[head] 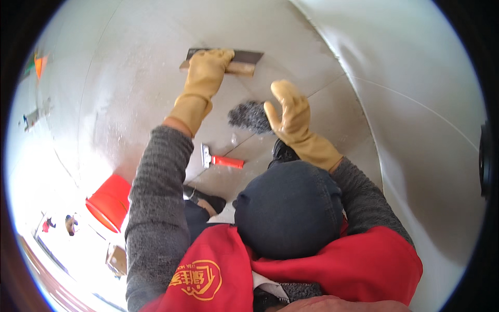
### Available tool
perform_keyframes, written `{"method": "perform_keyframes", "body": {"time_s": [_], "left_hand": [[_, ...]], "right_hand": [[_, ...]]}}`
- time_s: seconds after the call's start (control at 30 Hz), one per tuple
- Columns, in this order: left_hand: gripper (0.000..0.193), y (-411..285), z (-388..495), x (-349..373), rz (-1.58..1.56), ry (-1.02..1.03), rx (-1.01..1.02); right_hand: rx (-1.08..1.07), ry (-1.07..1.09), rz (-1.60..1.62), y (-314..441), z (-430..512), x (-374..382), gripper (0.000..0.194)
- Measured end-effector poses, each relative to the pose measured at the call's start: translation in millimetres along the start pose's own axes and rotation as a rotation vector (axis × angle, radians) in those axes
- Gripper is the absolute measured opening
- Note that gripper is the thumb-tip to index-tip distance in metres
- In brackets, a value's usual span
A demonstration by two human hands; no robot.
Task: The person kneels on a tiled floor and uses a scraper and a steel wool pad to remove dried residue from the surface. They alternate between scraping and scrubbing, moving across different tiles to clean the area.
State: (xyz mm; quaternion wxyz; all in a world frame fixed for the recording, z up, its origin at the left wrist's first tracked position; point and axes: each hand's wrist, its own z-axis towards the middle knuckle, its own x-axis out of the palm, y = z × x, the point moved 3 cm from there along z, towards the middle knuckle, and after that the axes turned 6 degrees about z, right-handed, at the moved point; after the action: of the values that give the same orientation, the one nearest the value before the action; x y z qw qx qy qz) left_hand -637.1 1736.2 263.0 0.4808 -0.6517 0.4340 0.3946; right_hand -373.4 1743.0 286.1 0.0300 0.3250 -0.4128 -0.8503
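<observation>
My left hand point(208, 70), in a yellow rubber glove, grips a wide flat blade tool point(247, 62) with a wooden back, held against the tiled floor. My right hand point(290, 109), gloved the same way, is raised with its fingers apart and holds nothing. Beside and partly behind its thumb lies a grey shaggy cloth point(251, 116) on the floor. A scraper point(226, 161) with a red handle and metal head lies on the tiles between my arms, near my shoe point(282, 152).
A red bucket point(109, 202) stands at the left. A pale wall point(425, 117) rises along the right. Farther off at the lower left are a cardboard box point(117, 260) and two people point(71, 225). An orange object point(40, 65) shows at the upper left.
</observation>
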Motion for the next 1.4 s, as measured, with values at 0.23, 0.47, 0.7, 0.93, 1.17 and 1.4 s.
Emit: {"method": "perform_keyframes", "body": {"time_s": [0.23, 0.47, 0.7, 0.93, 1.17, 1.4], "left_hand": [[0.040, 65, -60, 2, 0.362, -0.023, -0.172], [0.039, 77, -126, 3, -0.044, -0.018, -0.473], [0.046, 109, -167, 10, -0.089, -0.077, -0.621], [0.065, 114, -176, 17, 0.072, 0.006, -0.626], [0.063, 103, -168, 12, 0.024, 0.022, -0.630], [0.062, 85, -151, 14, 0.037, -0.028, -0.506]], "right_hand": [[-0.205, 1.019, 0.337, 48, -23, 93, 0.057], [-0.131, 1.285, 0.071, 111, -101, 186, 0.052], [0.593, 1.308, 0.267, 36, 9, 133, 0.038], [1.702, -0.189, 1.165, -54, 61, 28, 0.027], [1.826, -0.903, 1.657, -121, 117, 28, 0.027], [1.731, -0.641, 1.582, -78, 133, 58, 0.027]]}}
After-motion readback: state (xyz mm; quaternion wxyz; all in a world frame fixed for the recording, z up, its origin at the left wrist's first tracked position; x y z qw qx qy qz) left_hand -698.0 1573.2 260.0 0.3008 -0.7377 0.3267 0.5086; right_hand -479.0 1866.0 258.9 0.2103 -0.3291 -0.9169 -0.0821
